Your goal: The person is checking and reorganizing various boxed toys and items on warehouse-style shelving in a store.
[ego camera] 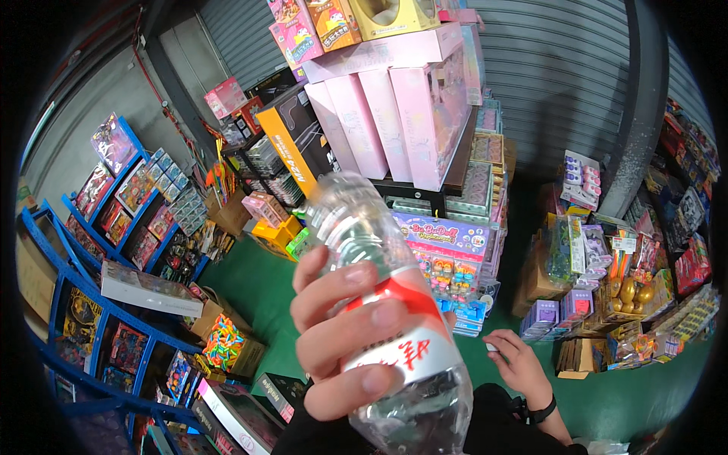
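Observation:
Close before me, a clear plastic bottle (421,335) with a red and white label fills the middle of the view. It is tilted, and its far end is blurred. The fingers of my left hand (347,330) wrap around it across the label, which bears writing. Lower and to the right, my right hand (515,364) pinches a small white piece (490,347) between thumb and fingertips; it looks like a bottle cap, though too small to be sure. A dark band circles that wrist. My dark clothing shows below both hands.
Pink boxes (364,125) stand on a dark rack ahead, above a purple toy display (449,239). Blue shelving (91,284) with boxed toys curves along the left. Piled toy packages (591,273) lie at right beside a grey column (637,114). The floor (273,296) is green.

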